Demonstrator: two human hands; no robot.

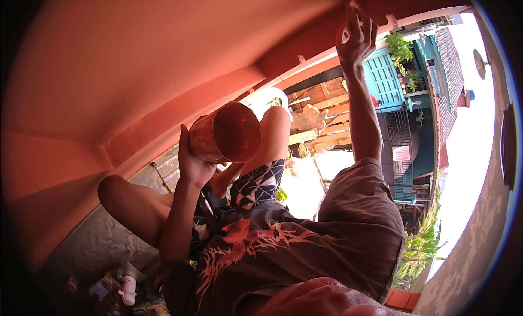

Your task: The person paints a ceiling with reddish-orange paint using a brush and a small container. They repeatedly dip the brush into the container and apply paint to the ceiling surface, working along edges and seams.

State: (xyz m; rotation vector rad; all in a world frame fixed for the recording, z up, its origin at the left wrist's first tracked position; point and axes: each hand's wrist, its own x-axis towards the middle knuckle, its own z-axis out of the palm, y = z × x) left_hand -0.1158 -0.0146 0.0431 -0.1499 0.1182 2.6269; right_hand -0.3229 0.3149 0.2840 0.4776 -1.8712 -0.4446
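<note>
My left hand [195, 166] is wrapped round the side and base of a reddish paint pot [206, 139]. The pot is tilted so its round mouth and dark red inside show. My right arm reaches far up, and my right hand [359, 40] is closed round a paintbrush [354, 5]. Its pale bristle tip shows at the dark red band [321, 29] along the wall's edge; most of the handle is hidden by the fingers. Whether the bristles touch the band I cannot tell.
A salmon-coloured wall [136, 59] fills the upper left. My bent legs [136, 204] are below the pot. Bottles and clutter [128, 289] lie at lower left. Beyond the edge are stacked wooden boards [327, 119], a turquoise gate [384, 79] and a tiled roof [449, 70].
</note>
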